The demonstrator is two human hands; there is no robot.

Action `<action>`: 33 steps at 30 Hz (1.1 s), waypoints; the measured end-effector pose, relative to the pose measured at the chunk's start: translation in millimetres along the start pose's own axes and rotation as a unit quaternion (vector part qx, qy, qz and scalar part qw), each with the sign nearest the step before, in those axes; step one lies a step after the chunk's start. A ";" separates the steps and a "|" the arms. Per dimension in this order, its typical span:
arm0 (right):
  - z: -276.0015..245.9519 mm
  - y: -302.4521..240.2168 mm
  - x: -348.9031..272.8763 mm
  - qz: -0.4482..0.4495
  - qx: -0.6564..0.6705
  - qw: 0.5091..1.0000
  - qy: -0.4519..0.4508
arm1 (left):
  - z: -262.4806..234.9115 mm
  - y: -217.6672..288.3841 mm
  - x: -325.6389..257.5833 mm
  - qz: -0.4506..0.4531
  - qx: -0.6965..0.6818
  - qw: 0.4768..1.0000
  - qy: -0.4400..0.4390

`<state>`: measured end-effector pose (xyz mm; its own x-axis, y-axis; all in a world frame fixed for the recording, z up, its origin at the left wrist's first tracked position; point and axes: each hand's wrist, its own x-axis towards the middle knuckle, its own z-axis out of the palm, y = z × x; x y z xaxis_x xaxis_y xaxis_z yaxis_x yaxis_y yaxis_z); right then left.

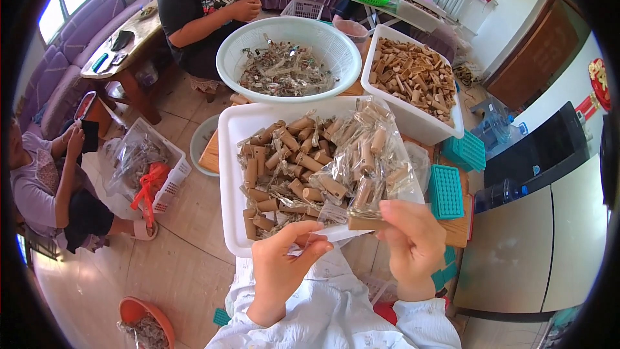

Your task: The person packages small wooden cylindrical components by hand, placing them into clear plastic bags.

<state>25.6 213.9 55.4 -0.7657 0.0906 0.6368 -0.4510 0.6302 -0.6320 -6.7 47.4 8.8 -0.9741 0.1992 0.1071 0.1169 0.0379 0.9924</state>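
At lower centre, the right hand (415,245) pinched a brown piece (365,223) that loose film (405,189) could snag; the left hand's (282,271) grip was unclear.

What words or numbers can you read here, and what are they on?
None clearly readable.
Black panel: small blue mark, too small to read.
Red wall ornament: gold shapes, too blurred to read.
Black shirt: picture print, no letters I can make out.
Brown pieces: no writing shows.
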 end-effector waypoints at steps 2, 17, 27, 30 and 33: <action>3.5 -0.3 2.4 -0.019 -0.015 1.000 -0.008 | 0.8 2.4 2.5 0.002 -0.001 1.000 -0.005; 7.8 5.7 5.5 -0.065 -0.062 0.994 -0.061 | 1.5 -0.1 3.7 -0.008 -0.041 0.998 -0.037; 5.8 3.5 9.0 0.018 0.014 0.994 -0.103 | 1.8 2.4 5.4 -0.022 -0.042 0.998 -0.036; 5.3 5.1 10.4 0.029 0.022 0.993 -0.109 | 2.2 -0.9 6.8 -0.017 -0.041 0.998 -0.045; 5.0 4.6 11.0 0.037 0.021 0.993 -0.114 | 3.1 -2.6 7.5 -0.029 -0.098 0.993 -0.067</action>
<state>12.9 214.0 57.2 -0.8789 -0.0440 0.4750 -0.4049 0.5952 -0.6941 -13.7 51.8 6.9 -0.9421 0.3309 0.0538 0.0092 -0.1351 0.9908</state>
